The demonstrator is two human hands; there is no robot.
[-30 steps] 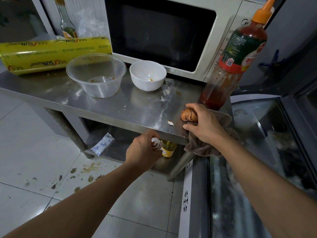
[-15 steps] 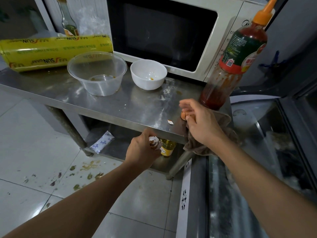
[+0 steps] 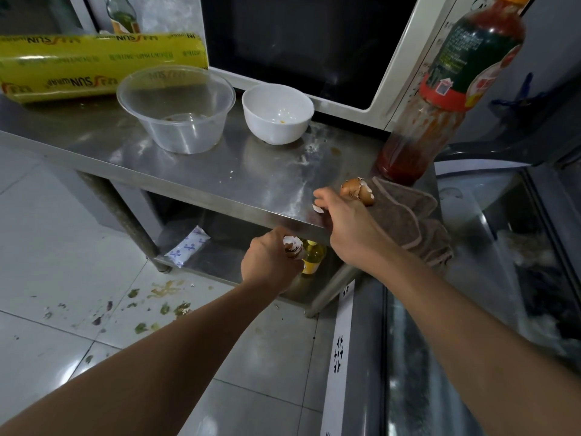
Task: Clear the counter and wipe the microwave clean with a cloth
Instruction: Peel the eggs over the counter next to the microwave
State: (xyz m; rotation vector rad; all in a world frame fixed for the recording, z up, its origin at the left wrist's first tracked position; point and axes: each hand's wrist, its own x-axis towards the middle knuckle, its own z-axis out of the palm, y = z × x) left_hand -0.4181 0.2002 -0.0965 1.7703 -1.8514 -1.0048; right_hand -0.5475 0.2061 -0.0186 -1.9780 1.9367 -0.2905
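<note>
Eggshell (image 3: 357, 191) sits just beyond the right hand (image 3: 347, 225), whose grip pinches a shell chip (image 3: 317, 209).

the worktop (image 3: 195, 171) is brushed stainless steel, shiny but smeared and speckled. the large bowl (image 3: 176, 108) is clear, thin plastic; the small bowl (image 3: 278, 113) beside it is smooth, glossy white. the wrap box (image 3: 94, 64) is glossy yellow printed card. the microwave (image 3: 399, 64) has a cream glossy casing and dark glass door. the sauce bottle (image 3: 440, 99) is clear plastic, smeared red inside. the cloth (image 3: 405, 221) is matt brown fabric with stitched edging. the eggshell (image 3: 356, 191) looks brown, matt, jagged. the floor (image 3: 63, 247) is glossy pale tile, stained.
</note>
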